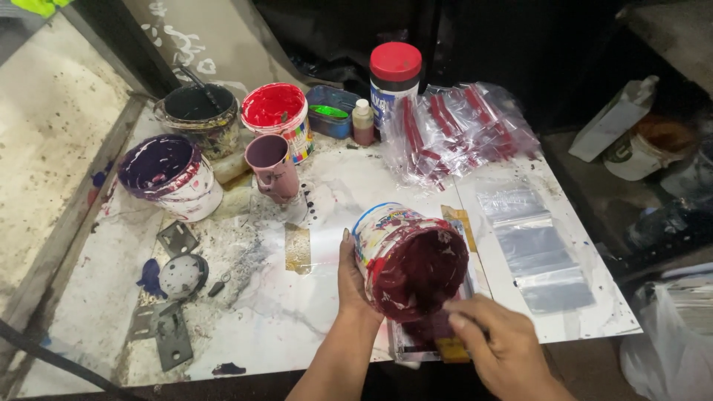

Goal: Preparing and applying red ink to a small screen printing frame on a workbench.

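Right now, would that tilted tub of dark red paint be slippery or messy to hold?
Probably messy: the paint tub is coated dark red inside and smeared outside. Tilted toward its open mouth, it may drip. The left hand grips its side, so it seems manageable.

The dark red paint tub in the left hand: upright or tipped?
Tipped. The dark red paint tub lies on its side in the left hand, its open mouth facing the camera and paint-coated inside showing.

Head view, steeply down, close over table (312, 327)

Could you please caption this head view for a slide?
Left hand tilts a dark-red paint tub; right hand reaches beneath it.
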